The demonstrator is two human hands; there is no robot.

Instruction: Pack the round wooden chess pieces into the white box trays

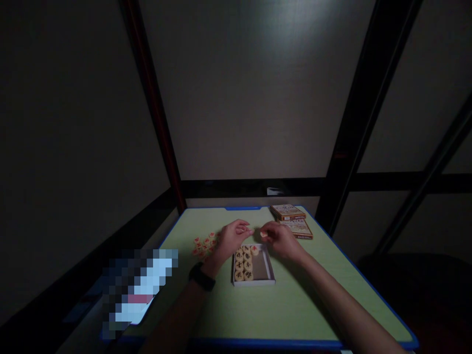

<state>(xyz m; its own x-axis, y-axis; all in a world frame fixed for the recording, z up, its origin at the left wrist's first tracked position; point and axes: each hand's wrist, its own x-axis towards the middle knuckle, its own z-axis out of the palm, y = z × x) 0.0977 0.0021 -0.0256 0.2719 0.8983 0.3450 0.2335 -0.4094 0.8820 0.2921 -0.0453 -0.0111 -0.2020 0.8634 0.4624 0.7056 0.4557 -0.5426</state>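
Table: green top [254, 314] with a blue edge; everything handled lies on it.
Tray: a shallow open box [254, 283] in front of the person, its right part bare. Lowering each piece flat there, beside the filled columns, would suit it better than dropping it in.
Black-marked pieces: two close columns [248, 266] along the tray's left side, faces up; best not nudged by a passing fingertip.
Red-marked piece: one disc [254, 250] at the tray's far end, just right of the black ones; a good guide for lining up a column.
Left hand: above the tray's far left corner [234, 238], thumb and fingers close together; I cannot tell whether they grip anything.
Right hand: beyond the tray's far right corner [277, 238], thumb and fingers pinched on a small round piece [263, 234]. A light hold by the rim would leave the face free to turn upward.
Loose pieces: a red-marked cluster [202, 246] left of the left hand, partly hidden by it; taking the outermost first should avoid scattering the others.
Boxes: two flat cartons [298, 228] overlapping near the table's far right corner, beyond the right hand.
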